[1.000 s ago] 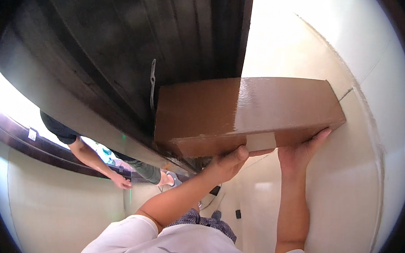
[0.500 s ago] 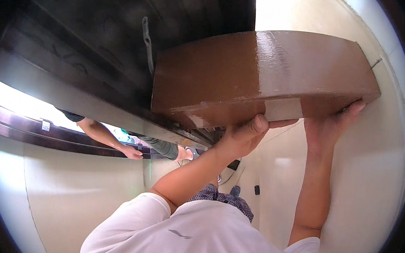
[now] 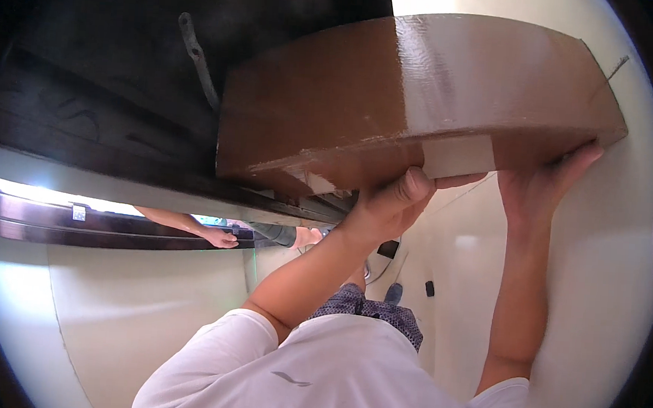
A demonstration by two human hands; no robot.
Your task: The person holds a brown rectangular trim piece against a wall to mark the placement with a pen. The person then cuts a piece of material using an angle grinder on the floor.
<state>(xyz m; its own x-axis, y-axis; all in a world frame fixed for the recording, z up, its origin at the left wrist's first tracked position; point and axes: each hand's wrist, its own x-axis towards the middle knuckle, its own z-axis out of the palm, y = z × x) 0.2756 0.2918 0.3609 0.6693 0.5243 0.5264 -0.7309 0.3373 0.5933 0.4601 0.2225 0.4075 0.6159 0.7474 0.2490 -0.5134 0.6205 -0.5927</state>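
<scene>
A long, glossy brown box-shaped piece [image 3: 319, 84] is held up in front of me, its left end against a dark panelled structure [image 3: 80, 77]. My left hand [image 3: 395, 204] grips its near lower edge around the middle, with the thumb up against the underside and a finger stretched to the right. Farther right, my right hand [image 3: 537, 188] supports the same edge near the right end, its thumb pressed along it. The remaining fingers of both hands are partly hidden. A pale patch [image 3: 458, 157] shows on the edge between the hands.
A thin metal strap with holes [image 3: 195, 52] sticks out from the dark structure, left of the brown piece. Another person's hand [image 3: 220, 236] and leg show beyond, by a dark rail [image 3: 34, 220]. Pale wall [image 3: 141, 305] surrounds me; a small black object [image 3: 430, 289] lies below.
The brown piece and the dark structure appear higher and the piece slightly farther left in view. Both hands keep their hold on it. Less of the other person's arm shows.
</scene>
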